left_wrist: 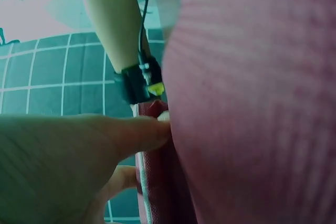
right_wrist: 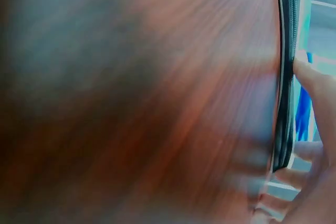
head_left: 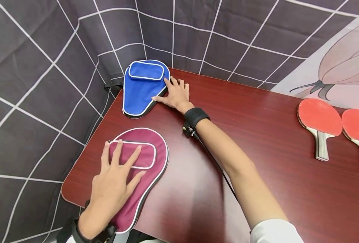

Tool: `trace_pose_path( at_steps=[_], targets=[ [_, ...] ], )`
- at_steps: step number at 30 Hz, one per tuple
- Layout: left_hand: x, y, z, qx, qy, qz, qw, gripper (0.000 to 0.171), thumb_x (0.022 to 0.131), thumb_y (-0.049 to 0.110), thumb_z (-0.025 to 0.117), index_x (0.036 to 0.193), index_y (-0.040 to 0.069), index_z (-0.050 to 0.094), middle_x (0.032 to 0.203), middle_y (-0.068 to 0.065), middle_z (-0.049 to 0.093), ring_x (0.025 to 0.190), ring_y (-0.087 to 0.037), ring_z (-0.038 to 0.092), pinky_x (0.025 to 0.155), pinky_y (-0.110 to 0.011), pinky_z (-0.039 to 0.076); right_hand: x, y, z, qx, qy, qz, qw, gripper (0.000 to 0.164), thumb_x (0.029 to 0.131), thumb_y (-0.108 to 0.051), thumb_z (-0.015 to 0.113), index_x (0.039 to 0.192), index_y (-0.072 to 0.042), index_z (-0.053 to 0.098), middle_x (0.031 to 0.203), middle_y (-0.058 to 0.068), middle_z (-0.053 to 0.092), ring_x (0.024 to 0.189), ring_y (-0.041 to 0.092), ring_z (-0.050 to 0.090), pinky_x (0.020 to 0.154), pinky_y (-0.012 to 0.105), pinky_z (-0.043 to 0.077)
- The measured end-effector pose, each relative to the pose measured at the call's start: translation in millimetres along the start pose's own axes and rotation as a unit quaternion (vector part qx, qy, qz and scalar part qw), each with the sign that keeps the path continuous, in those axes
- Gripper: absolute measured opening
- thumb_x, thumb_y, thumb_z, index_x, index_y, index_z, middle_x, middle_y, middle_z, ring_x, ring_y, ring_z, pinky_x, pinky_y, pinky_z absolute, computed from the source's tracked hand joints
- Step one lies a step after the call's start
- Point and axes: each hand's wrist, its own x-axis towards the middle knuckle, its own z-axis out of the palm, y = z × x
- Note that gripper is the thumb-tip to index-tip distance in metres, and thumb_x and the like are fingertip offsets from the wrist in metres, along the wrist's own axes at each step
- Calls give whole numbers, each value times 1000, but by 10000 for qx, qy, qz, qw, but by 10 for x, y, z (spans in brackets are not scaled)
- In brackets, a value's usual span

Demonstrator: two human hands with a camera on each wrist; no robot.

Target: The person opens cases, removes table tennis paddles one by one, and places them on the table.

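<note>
While your left hand [head_left: 111, 184] lies with fingers spread over the pocket [head_left: 146, 156] of the maroon case [head_left: 143, 184], holding nothing, your right hand [head_left: 177, 96] reaches wide, thumb and fingertips touching the right edge of the blue case [head_left: 141, 89]. The right wrist view catches your thumb right at the black zip [right_wrist: 286, 93]; how hard it presses, the pictures do not show. Flat near the surface's far left corner, the blue case points its narrow end toward you, its dark strap [head_left: 114, 85] beside the gridded cloth [head_left: 213, 40]. The maroon case lies closer to you, by the near edge. Shifting the blue case, if that is the step in hand, likely calls for even pressure from your thumb and fingers, low on its side, lest it twist; a light left palm should steady the maroon one. Well apart at right, two red paddles [head_left: 320, 116] rest on the surface [head_left: 276, 135].
</note>
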Motion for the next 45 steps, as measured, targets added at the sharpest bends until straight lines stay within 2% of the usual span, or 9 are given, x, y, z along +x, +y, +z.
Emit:
trace_pose_path(
  at_steps=[5, 9, 12, 17, 23, 27, 36, 42, 45],
  targets=[
    [114, 105, 37, -26, -65, 159, 9998, 69, 82, 43, 69, 144, 32, 43, 150, -18, 27, 141, -41, 7, 40, -44, 50, -52, 207, -79, 1342, 69, -57, 9909, 101, 77, -76, 54, 154, -26, 13, 153, 2, 31, 139, 19, 26, 107, 36, 22],
    [224, 187, 70, -112, -154, 216, 9996, 67, 85, 35, 66, 147, 30, 39, 154, -16, 19, 142, -40, 0, 45, -47, 52, -180, 474, -212, 2891, -112, 2, 9572, 86, 83, -66, 56, 151, -22, 26, 144, 1, 46, 131, 9, 39, 107, 28, 29],
    [336, 260, 111, -167, -129, 360, 9991, 66, 86, 33, 65, 147, 28, 39, 155, -16, 18, 142, -41, 1, 49, -50, 53, -364, 684, -317, 3502, -368, 148, 9358, 78, 85, -65, 55, 145, -19, 39, 137, -1, 52, 125, 8, 46, 103, 28, 34],
    [630, 432, 204, -220, -227, 730, 9968, 66, 87, 33, 66, 147, 28, 40, 154, -18, 21, 140, -46, 5, 54, -51, 54, -765, 984, -455, 3765, -694, 8, 9238, 57, 89, -58, 56, 133, -21, 55, 129, -7, 56, 119, 7, 47, 101, 32, 36],
    [1052, 673, 322, -368, -706, 1040, 9914, 62, 90, 32, 63, 147, 29, 39, 154, -20, 19, 139, -49, 2, 65, -57, 53, -1205, 1095, -593, 4183, -1064, -288, 9016, 42, 96, -38, 56, 130, -14, 59, 126, 6, 60, 119, 15, 51, 101, 35, 37],
    [1285, 864, 398, -321, -978, 991, 9897, 61, 92, 33, 60, 148, 30, 36, 154, -21, 18, 139, -48, 0, 71, -57, 52, -1389, 1113, -685, 4164, -1093, -293, 9021, 42, 98, -30, 55, 135, -10, 54, 132, 7, 55, 122, 15, 47, 102, 35, 36],
    [1627, 1357, 601, 8, -1269, 679, 9896, 60, 95, 37, 53, 150, 32, 29, 155, -22, 11, 138, -50, -4, 68, -43, 56, -1469, 1379, -713, 4173, -701, 45, 9061, 47, 98, -28, 54, 140, -9, 47, 138, 7, 48, 123, 18, 44, 102, 39, 34],
    [1773, 1689, 689, 88, -1216, 545, 9910, 61, 95, 40, 52, 151, 31, 29, 155, -23, 13, 138, -52, -3, 66, -37, 56, -1451, 1602, -754, 4471, -565, 404, 8918, 49, 98, -29, 53, 142, -8, 45, 143, 12, 44, 126, 23, 42, 102, 41, 34],
    [1789, 1810, 714, -49, -1216, 612, 9907, 64, 94, 43, 52, 151, 30, 27, 156, -20, 10, 138, -51, -6, 69, -38, 56, -1456, 1707, -781, 4666, -486, 582, 8812, 50, 98, -29, 53, 141, -6, 45, 143, 15, 43, 125, 24, 43, 98, 33, 38]
  ],
)
